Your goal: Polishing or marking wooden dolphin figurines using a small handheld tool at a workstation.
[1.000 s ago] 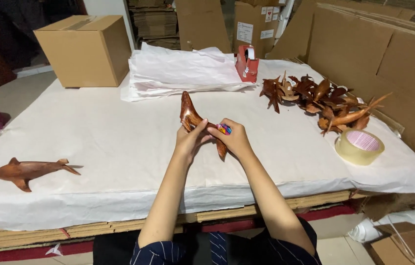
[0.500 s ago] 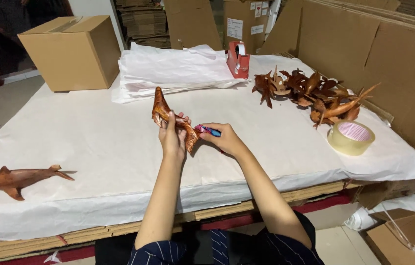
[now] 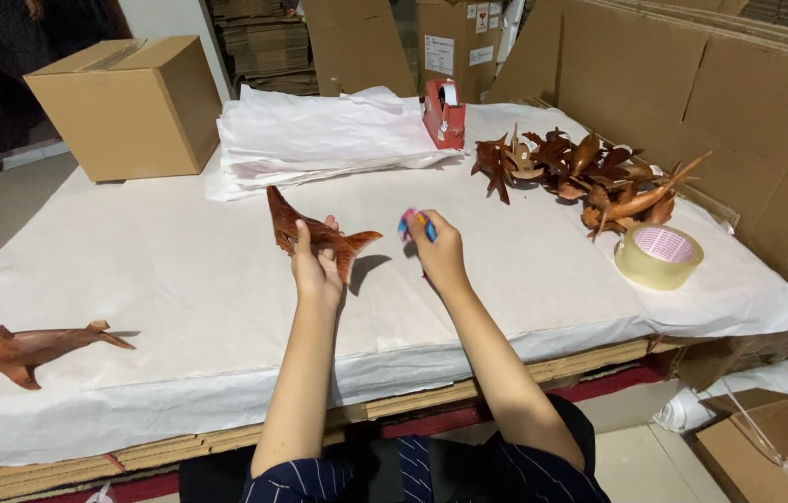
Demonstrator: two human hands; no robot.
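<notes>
My left hand point(image 3: 317, 264) grips a brown carved wooden fish point(image 3: 299, 226) by its body, holding it above the white paper sheet point(image 3: 180, 279) near the table's middle. My right hand point(image 3: 437, 252) is closed on a small blue and pink object point(image 3: 414, 224), a short way right of the fish's tail and apart from it. Both forearms reach out from the near edge.
Another wooden fish point(image 3: 31, 349) lies at the near left. A pile of wooden carvings point(image 3: 590, 177) sits at the far right, with a tape roll point(image 3: 658, 255) in front. A red tape dispenser point(image 3: 443, 114), stacked white paper point(image 3: 329, 135) and a cardboard box point(image 3: 129, 102) stand at the back.
My hands have drawn apart: the right hand with the small object has moved right, away from the fish. The left hand has tilted the fish flatter.
</notes>
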